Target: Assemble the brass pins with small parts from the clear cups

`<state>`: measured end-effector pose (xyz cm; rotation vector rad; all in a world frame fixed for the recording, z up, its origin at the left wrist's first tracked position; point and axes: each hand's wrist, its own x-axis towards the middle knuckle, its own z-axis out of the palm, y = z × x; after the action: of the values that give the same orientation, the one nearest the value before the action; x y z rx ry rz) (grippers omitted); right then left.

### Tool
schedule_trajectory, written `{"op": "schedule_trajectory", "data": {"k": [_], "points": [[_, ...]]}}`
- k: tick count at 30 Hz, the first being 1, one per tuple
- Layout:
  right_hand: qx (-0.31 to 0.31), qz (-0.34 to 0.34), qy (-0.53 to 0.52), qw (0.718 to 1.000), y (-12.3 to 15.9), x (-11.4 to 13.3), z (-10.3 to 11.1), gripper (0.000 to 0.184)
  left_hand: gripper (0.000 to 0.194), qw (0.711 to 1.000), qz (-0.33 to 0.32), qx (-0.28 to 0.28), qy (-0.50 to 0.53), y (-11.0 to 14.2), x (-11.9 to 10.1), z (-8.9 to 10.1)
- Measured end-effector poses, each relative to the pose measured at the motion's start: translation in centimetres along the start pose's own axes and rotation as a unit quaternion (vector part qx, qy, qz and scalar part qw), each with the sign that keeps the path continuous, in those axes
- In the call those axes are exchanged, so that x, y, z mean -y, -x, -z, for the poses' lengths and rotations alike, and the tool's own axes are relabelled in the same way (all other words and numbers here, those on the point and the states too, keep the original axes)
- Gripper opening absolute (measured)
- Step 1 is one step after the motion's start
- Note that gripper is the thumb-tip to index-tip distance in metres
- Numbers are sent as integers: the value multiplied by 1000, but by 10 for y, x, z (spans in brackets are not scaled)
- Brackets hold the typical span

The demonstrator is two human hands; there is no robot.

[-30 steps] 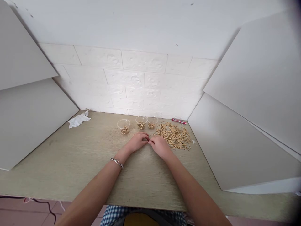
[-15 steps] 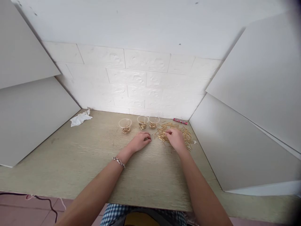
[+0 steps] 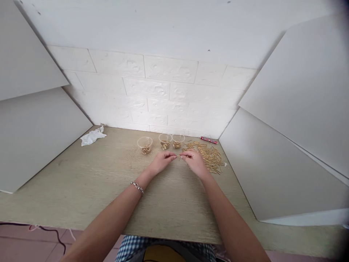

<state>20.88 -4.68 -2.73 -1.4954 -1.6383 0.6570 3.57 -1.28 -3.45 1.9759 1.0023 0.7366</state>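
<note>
My left hand (image 3: 163, 161) and my right hand (image 3: 194, 162) meet fingertip to fingertip just above the table, both pinched closed. Between them shows a small gold-coloured metal pin (image 3: 179, 156), gripped from either side; its exact shape is too small to make out. Right behind my right hand spreads a loose pile of thin gold-coloured metal pins (image 3: 215, 159), partly covered by the hand. Three clear plastic cups stand beyond my hands: a left cup (image 3: 144, 141), a middle cup (image 3: 165, 138) and a right cup (image 3: 178, 137), each with small gold-coloured parts at the bottom.
A red wrapped stick-like packet (image 3: 208, 140) lies behind the pile, near the right panel (image 3: 261, 163). Crumpled white tissue (image 3: 93, 136) rests at the table's back left. White brick-pattern wall (image 3: 158, 89) closes off the back, and a grey panel (image 3: 40, 134) stands on the left.
My right hand has moved left from the pile to my left hand. A small gold-coloured pin now shows between both sets of fingertips. My left hand's fingers have drawn into a pinch.
</note>
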Motion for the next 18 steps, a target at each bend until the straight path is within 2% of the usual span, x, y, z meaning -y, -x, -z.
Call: {"op": "schedule_trajectory", "data": {"k": [7,14,16,18], "points": [[-18,-6,-12,1000,1,3,5,28,31,1000,-2,-22,2,0,-2,0],[2,8,37,999,2,3,8,14,30,997,-6,-32,-74,3,-8,-1],[0,10,36,999,1,3,10,14,29,996,-5,-52,-69,4,-8,-3],[-8,9,37,999,1,2,12,14,30,994,3,-104,-46,5,-10,-3]]}}
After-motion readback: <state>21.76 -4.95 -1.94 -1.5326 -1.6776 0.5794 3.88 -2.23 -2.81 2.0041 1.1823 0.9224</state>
